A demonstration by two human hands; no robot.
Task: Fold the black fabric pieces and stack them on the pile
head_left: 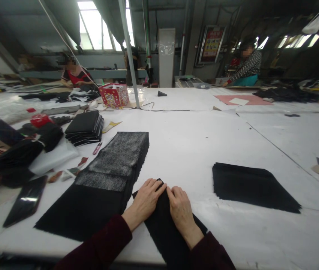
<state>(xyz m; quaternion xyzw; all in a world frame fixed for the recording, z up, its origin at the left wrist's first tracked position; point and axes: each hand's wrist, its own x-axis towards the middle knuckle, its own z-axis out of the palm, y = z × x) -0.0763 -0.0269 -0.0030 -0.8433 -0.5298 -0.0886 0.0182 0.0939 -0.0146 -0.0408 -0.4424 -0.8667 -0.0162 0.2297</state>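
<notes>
A narrow strip of black fabric (pixel 165 228) lies on the white table in front of me, running from the near edge toward its far tip. My left hand (pixel 145 200) rests on the strip's far end with fingers curled down, pinching the cloth. My right hand (pixel 180 210) lies beside it on the same strip, fingers bent and pressing the fabric. The two hands almost touch. A tall stack of black cut pieces (pixel 108 176) with a greyish top sits just left of my left hand. A flat black fabric pile (pixel 252 185) lies to the right.
A stack of black folded pieces (pixel 84 127), red snips (pixel 97 148), a red patterned box (pixel 114 95) and a metal pole (pixel 129 56) stand further back. Black bundles and clear plastic (pixel 30 150) crowd the left. A pink sheet (pixel 243 99) lies far right. Two other people sit beyond the table.
</notes>
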